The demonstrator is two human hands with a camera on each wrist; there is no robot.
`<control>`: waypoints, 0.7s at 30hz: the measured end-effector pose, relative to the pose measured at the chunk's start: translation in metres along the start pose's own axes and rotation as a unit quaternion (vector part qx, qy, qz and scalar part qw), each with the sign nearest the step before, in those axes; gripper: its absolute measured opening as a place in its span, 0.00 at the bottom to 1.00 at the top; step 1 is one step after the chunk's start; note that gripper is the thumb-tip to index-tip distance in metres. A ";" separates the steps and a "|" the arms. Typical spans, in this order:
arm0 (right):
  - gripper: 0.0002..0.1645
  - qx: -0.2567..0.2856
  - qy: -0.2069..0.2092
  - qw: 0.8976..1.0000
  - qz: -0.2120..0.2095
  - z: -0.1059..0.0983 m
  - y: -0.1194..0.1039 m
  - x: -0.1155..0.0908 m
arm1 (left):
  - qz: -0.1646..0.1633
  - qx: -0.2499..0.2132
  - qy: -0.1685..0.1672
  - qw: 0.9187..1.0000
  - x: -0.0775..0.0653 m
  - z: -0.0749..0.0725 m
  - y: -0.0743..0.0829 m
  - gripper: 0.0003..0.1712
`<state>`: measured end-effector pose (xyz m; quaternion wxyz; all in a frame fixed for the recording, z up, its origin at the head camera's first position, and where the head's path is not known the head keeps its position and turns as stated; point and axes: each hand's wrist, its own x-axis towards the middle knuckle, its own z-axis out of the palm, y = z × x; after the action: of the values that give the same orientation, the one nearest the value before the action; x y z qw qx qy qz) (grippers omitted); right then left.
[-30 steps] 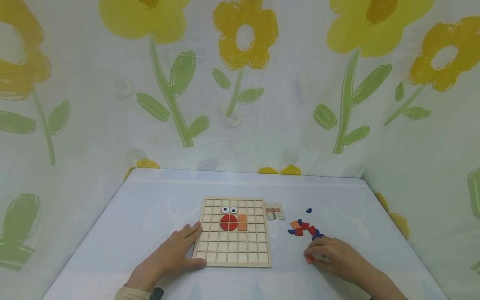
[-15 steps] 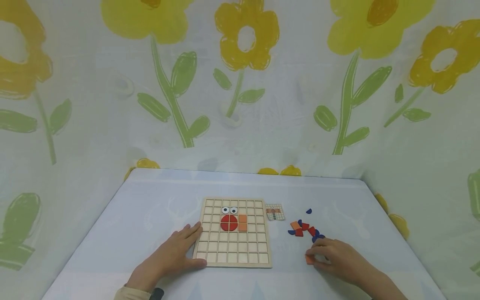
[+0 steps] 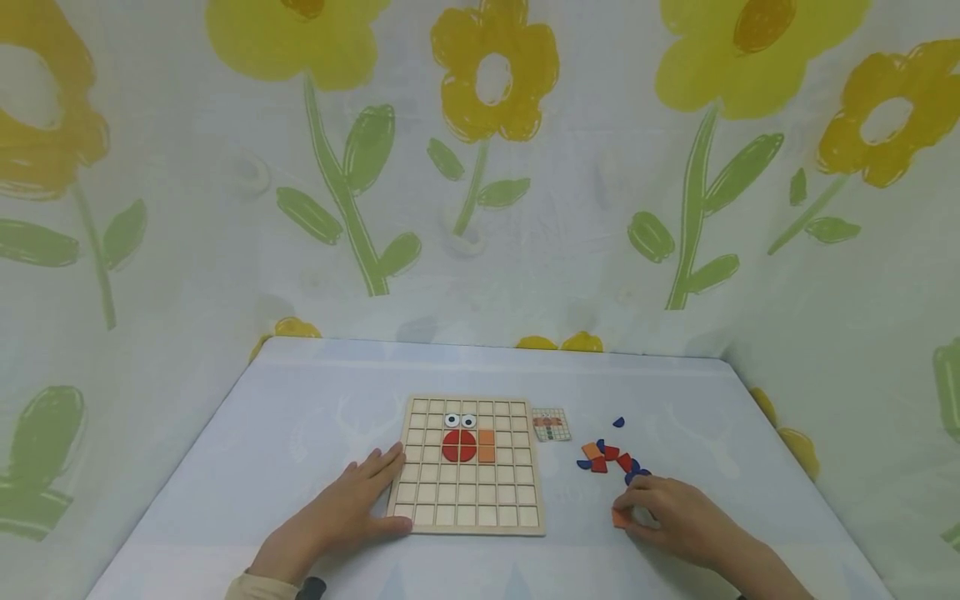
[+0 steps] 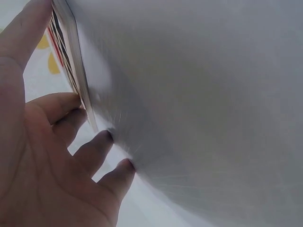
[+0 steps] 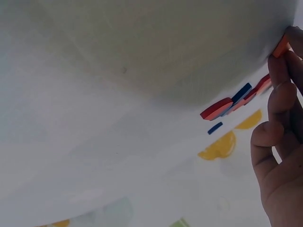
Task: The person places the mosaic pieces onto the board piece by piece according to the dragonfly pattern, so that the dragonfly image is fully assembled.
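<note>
A wooden grid board [image 3: 486,493] lies flat on the table. Set in its cells are two eye pieces [image 3: 452,421], a red circle made of quarter pieces [image 3: 450,453] and two orange square tiles [image 3: 487,454]. My left hand [image 3: 337,512] rests at the board's left edge, thumb near the front corner; in the left wrist view its fingertips touch the board's side [image 4: 78,61]. On the right, my right hand [image 3: 678,518] pinches an orange tile [image 3: 618,518] between thumb and fingers, low over the table; the fingers partly hide that tile [image 5: 281,46].
A small pattern card [image 3: 552,425] lies just right of the board. Between card and right hand is a loose group of red pieces [image 3: 598,465], an orange tile [image 3: 591,451] and several blue pieces. One blue half-circle [image 3: 618,422] lies apart behind them. Flowered cloth stands behind the table.
My right hand has shifted very slightly, with the orange tile turning a little in its fingers. The left hand and the board stay put.
</note>
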<state>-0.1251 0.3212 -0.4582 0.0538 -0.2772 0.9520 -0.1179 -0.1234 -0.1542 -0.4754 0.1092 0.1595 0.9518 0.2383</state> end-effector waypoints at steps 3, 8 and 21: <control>0.09 0.006 -0.005 1.000 0.008 -0.001 -0.002 0.001 | 0.004 0.000 -0.001 1.000 0.000 -0.001 0.000 0.59; 0.08 0.009 -0.008 1.000 0.008 -0.002 -0.004 0.001 | 0.012 0.000 0.001 1.000 0.000 -0.002 -0.001 0.59; 0.09 -0.003 -0.015 1.000 0.025 -0.001 -0.006 0.002 | 0.013 -0.005 0.001 1.000 0.000 -0.001 -0.001 0.59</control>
<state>-0.1244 0.3156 -0.4557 0.0705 -0.2550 0.9581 -0.1095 -0.1239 -0.1558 -0.4753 0.1057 0.1706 0.9486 0.2448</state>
